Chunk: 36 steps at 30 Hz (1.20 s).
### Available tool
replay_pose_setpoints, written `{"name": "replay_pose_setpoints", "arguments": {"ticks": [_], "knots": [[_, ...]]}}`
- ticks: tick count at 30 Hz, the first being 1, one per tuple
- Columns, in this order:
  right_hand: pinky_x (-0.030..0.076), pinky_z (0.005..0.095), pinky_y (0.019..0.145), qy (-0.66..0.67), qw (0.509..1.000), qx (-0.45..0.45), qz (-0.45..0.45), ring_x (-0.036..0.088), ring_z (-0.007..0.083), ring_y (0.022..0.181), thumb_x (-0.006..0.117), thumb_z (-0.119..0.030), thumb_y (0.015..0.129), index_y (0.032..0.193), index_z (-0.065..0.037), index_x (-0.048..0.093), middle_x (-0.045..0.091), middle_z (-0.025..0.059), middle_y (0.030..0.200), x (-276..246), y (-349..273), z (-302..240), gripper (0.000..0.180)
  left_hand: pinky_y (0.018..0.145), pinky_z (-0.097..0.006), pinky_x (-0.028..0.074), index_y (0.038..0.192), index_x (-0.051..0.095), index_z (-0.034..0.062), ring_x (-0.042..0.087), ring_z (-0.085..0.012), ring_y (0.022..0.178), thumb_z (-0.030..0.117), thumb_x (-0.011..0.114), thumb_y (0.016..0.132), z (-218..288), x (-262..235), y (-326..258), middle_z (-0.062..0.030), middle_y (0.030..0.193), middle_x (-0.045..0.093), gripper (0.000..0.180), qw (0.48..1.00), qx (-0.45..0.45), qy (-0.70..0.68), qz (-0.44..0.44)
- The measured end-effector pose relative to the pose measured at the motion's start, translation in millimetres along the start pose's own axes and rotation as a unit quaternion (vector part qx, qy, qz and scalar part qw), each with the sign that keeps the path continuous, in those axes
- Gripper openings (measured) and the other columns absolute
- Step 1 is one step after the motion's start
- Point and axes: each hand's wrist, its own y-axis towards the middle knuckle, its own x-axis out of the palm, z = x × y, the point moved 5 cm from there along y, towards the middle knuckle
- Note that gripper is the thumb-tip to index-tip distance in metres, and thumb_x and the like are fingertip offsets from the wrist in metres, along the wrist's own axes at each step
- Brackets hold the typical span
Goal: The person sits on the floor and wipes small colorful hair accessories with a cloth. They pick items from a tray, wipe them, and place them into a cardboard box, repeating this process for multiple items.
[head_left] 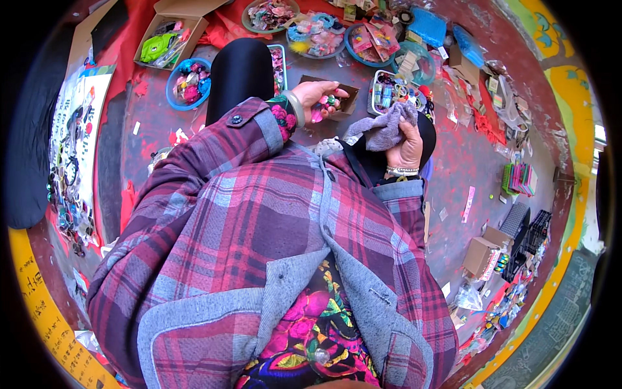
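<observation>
Grey knit cloth (pixel 383 129), soft and limp: I am bunching it in my right hand (pixel 407 146), fingers closed round its lower folds, just right of the small brown cardboard box (pixel 346 97) that serves as landmark here. It is looking light and floppy, so I judge it is best gripped by a gathered fistful, not by an edge; no risk of breakage, little of slipping.

Brown cardboard box, shallow, open-topped: it is sitting on the red-stained floor (pixel 466 155) beyond my knee. Thin card, likely to be bending if pinched by one wall; better lifted from beneath.

Clear plastic tray (pixel 389 87) of mixed trinkets: lying right of the box, touching nothing I am holding.

Blue bowl (pixel 173 87) of bright pieces: sitting well left of the box, past my black-clad knee (pixel 240 71).

Small pink and green trinkets (pixel 324 104): I am cupping these in my left hand (pixel 317 97), fingers curled half shut around them, at the box's near left corner. Hard, smooth, tiny and probably slippery; I judge a cupped palm safer than a fingertip pinch, since loose ones would be rolling away. Exact count and kind I cannot tell.
</observation>
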Motion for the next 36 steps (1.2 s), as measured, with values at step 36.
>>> {"name": "replay_pose_setpoints", "arguments": {"ticks": [36], "knots": [[0.048, 0.0253, 0.07, -0.43, 0.899, -0.08, -0.016, 0.058, 0.0103, 0.077, 0.067, -0.006, 0.068, 0.102, -0.001, 0.055, 0.062, 0.0044, 0.087, 83, -18, 36, 0.036, 0.073, -0.034, 0.048, 0.094, 0.057, 0.0054, 0.059, -0.0184, 0.077, 0.038, 0.05, 0.087, -21, 35, -16, -0.0069, 0.085, 0.061, 0.034, 0.977, 0.151, -0.149, -0.025]]}}
